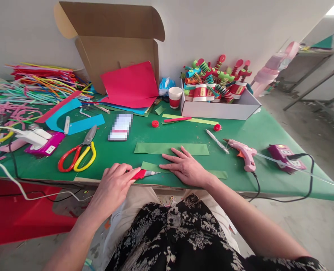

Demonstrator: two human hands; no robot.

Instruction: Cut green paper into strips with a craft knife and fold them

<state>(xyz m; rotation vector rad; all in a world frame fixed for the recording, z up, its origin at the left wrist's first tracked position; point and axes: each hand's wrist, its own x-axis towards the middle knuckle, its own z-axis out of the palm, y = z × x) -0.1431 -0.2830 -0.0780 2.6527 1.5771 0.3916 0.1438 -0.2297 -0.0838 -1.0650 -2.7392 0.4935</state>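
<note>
My left hand [114, 183] is closed around a red utility knife [139, 174] near the table's front edge. The knife's blade points right and lies along a narrow green paper strip [151, 166]. With fingers spread, my right hand [185, 166] presses flat on that strip, hiding its middle. Its fingertips reach onto a wider green paper strip [147, 148] lying just behind. Whether the blade is cutting into the paper, I cannot tell.
Scissors [81, 152] and a phone [120, 127] lie left. On the right are a white pen [217, 141], a pink glue gun [244, 152] and a purple power socket [286, 158]. Behind stand a paper cup [175, 97] and a white box [217, 110] of paper-cup figures.
</note>
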